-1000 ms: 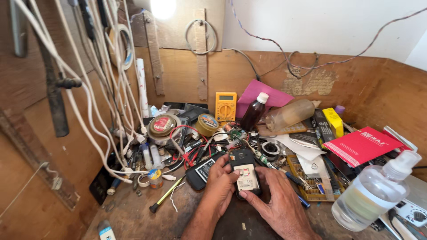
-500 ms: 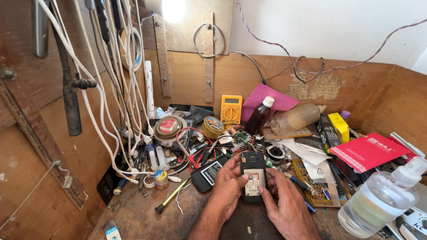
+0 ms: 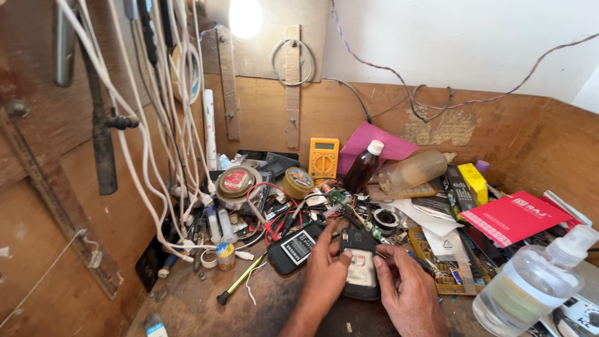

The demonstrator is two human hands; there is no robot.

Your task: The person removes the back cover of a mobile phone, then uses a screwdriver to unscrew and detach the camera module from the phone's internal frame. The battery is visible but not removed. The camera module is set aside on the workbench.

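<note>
A small black mobile phone [image 3: 360, 265] lies face down on the workbench with its back cover off, showing a pale label inside. My left hand [image 3: 324, 271] holds its left edge, thumb against the side. My right hand [image 3: 409, 287] grips its right edge, fingers curled over the open back. A black phone battery [image 3: 294, 246] with a white label lies just left of my left hand.
A yellow multimeter [image 3: 324, 159], brown bottle [image 3: 364, 166], round tins [image 3: 236, 182], red and black test leads [image 3: 274, 218], a screwdriver [image 3: 240, 281], a red booklet [image 3: 515, 215] and a clear spray bottle [image 3: 530, 281] crowd the bench. White cables [image 3: 156, 125] hang at left.
The view has shifted slightly, so the bench items sit further right and lower. Both hands stay on the phone, with the fingers working a little over its open back.
</note>
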